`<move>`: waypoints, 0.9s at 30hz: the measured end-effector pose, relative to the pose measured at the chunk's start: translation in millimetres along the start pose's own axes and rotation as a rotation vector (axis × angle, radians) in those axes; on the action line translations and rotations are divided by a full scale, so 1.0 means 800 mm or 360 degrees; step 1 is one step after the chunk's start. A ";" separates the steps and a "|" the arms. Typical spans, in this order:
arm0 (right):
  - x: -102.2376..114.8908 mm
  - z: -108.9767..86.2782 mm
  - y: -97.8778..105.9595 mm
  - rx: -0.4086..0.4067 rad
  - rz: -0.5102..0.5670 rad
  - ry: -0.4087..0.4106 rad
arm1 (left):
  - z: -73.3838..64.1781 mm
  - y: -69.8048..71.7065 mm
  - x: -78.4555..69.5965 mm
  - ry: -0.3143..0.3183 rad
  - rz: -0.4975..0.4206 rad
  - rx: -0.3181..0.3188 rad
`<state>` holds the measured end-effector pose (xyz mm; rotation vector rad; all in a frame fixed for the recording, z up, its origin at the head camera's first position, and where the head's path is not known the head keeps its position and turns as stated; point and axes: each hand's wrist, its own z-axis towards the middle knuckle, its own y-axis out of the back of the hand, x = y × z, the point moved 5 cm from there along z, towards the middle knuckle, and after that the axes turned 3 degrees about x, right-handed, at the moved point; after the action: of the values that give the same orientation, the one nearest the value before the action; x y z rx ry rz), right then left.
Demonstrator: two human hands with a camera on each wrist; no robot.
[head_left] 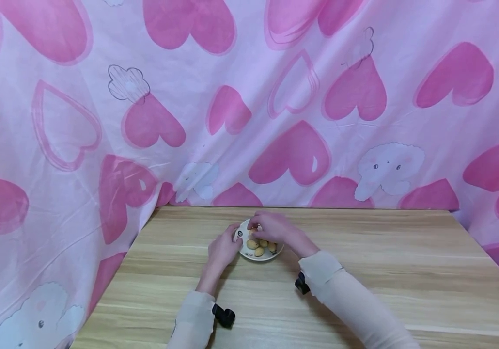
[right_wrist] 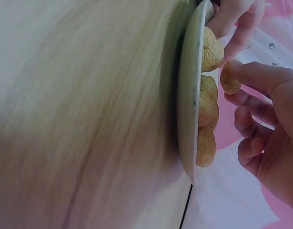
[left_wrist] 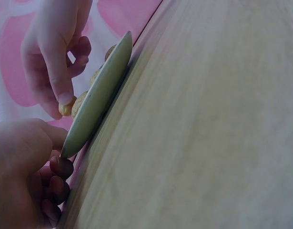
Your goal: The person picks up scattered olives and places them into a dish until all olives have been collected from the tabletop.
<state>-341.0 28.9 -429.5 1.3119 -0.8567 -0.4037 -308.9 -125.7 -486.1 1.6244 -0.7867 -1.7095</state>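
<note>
A small white plate [head_left: 246, 250] with dark printed marks stands near the far edge of the table. Several tan, wrinkled walnuts [head_left: 253, 244] lie on it. My left hand [head_left: 223, 248] grips the plate's left rim, thumb on top and fingers below, as the left wrist view shows. Over the plate, my right hand [head_left: 273, 228] pinches one walnut [right_wrist: 230, 80] between thumb and index finger, its other fingers loosely curled. In the right wrist view, the held walnut is just above the walnuts in the plate [right_wrist: 188, 100].
A wood-grain table [head_left: 384, 271] extends to both sides and in front of the plate. Pink cloth with hearts [head_left: 290, 152] hangs right behind the table's far edge and along the sides. Black wrist cameras [head_left: 224, 316] are strapped at both sleeves.
</note>
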 end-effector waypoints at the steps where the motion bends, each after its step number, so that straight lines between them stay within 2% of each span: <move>1: 0.000 0.003 -0.001 0.0004 -0.0005 -0.0003 | 0.000 0.000 0.000 0.0000 -0.0001 0.0004; 15: -0.004 0.028 -0.019 0.0066 -0.0026 -0.0090 | -0.002 0.001 0.000 -0.0016 0.0010 -0.0029; 21: -0.008 0.029 -0.021 0.0073 0.0004 -0.0104 | -0.002 0.000 0.001 -0.0002 -0.0001 -0.0013; 27: -0.013 0.018 -0.017 0.0021 0.0029 -0.0088 | -0.001 -0.002 0.002 -0.0004 0.0009 -0.0017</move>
<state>-355.7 22.8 -445.2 1.3093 -0.9185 -0.4222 -308.0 -125.8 -488.3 1.6119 -0.7808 -1.7092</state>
